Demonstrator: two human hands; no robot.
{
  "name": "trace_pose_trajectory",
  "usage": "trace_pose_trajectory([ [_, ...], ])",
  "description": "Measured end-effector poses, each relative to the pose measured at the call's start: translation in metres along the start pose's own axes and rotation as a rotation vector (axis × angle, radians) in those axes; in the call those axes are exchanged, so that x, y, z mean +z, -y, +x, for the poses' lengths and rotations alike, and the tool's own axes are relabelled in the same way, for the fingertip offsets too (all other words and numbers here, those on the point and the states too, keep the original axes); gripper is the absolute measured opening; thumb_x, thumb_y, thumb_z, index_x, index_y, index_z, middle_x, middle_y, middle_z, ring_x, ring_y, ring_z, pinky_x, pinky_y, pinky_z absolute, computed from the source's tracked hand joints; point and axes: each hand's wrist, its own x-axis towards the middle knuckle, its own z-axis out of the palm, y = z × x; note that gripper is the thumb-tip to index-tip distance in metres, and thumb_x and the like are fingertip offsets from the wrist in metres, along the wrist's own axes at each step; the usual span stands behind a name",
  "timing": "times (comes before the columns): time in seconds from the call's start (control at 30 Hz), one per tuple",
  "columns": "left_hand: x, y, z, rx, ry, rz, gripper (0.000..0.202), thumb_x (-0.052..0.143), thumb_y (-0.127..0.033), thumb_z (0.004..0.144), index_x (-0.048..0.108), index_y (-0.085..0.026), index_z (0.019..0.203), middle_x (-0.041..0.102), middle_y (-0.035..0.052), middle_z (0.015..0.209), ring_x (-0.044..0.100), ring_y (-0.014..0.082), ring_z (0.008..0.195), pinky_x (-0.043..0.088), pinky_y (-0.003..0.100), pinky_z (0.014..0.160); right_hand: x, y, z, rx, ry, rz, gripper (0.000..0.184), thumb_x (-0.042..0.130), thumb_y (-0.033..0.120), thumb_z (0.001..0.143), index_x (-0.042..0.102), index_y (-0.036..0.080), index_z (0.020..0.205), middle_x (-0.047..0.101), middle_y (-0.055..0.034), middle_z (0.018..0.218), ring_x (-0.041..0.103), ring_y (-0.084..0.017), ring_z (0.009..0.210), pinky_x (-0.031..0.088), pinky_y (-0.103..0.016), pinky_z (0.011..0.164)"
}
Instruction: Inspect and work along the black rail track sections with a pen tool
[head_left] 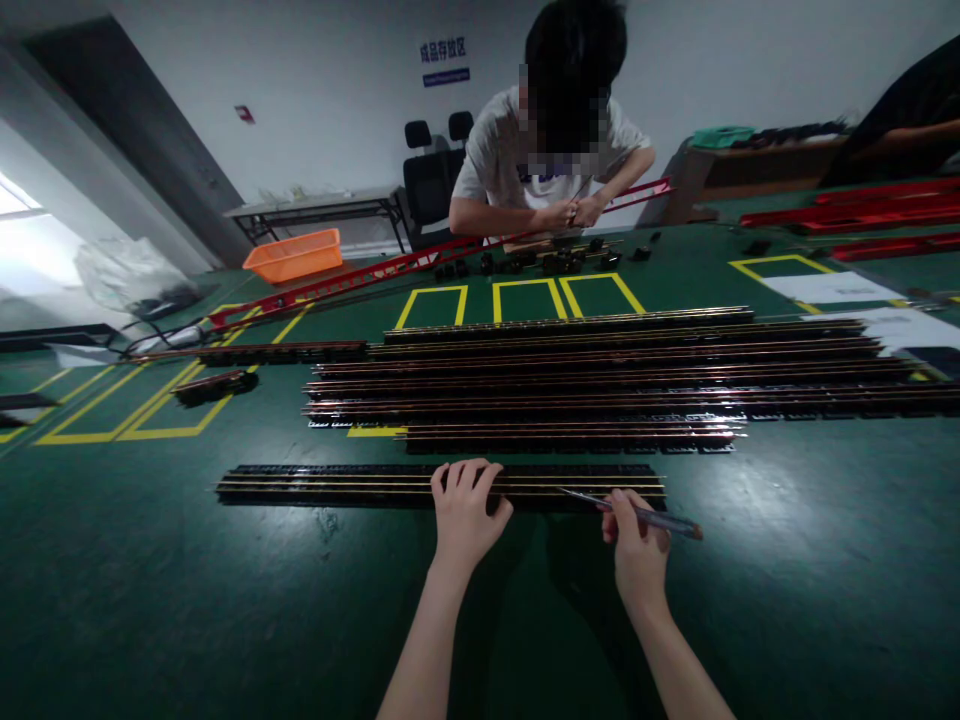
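Observation:
A long black strip (330, 486) with thin brass-coloured rods along its length lies crosswise on the green table in front of me. My left hand (466, 508) is closed over its middle, fingertips on the far edge and thumb on the near side. To the right, my right hand (637, 545) grips a slim pointed tool (671, 523) with a greyish handle and a brownish end. Its thin tip points left and lies over the rods, between my hands; whether it touches them I cannot tell.
Several similar long strips (600, 385) lie side by side beyond mine. A short dark piece (214, 387) is at left. Across the table (337, 610), a person (555, 130) handles a red rail (360, 270) near small black parts (562, 262). An orange basket (292, 257) stands at the back left.

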Motion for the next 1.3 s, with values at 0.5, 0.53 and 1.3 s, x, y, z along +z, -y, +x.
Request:
trace_pose_trajectory([
  [0.5, -0.0009, -0.0009, 0.0001, -0.007, 0.008, 0.018, 0.022, 0.055, -0.025, 0.074, 0.061, -0.023, 0.095, 0.064, 0.0037, 0.097, 0.055, 0.0237, 0.096, 0.031, 0.048, 0.095, -0.0016, 0.0026, 0.0000, -0.005, 0.018, 0.019, 0.035, 0.055, 0.047, 0.079, 0.054, 0.018, 0.059, 0.046, 0.0037, 0.047, 0.042, -0.009, 0.040, 0.032, -0.021, 0.037],
  [0.53, -0.0013, -0.0009, 0.0002, -0.009, 0.015, 0.015, 0.022, 0.055, -0.025, 0.074, 0.060, -0.023, 0.096, 0.064, 0.0037, 0.098, 0.055, 0.0237, 0.096, 0.031, 0.049, 0.095, -0.0016, 0.0028, 0.0000, -0.003, 0.017, 0.020, 0.034, 0.055, 0.047, 0.079, 0.054, 0.018, 0.060, 0.046, 0.0036, 0.047, 0.042, -0.009, 0.040, 0.032, -0.021, 0.037],
  [1.3, -0.0076, 0.0067, 0.0000, -0.036, 0.043, 0.031, 0.024, 0.055, -0.025, 0.074, 0.061, -0.022, 0.097, 0.065, 0.0041, 0.099, 0.055, 0.0244, 0.098, 0.030, 0.049, 0.096, -0.0019, 0.0032, 0.0015, 0.017, -0.031, -0.012, 0.028, 0.052, 0.038, 0.079, 0.054, 0.018, 0.059, 0.044, 0.0048, 0.046, 0.041, -0.009, 0.041, 0.031, -0.021, 0.039],
])
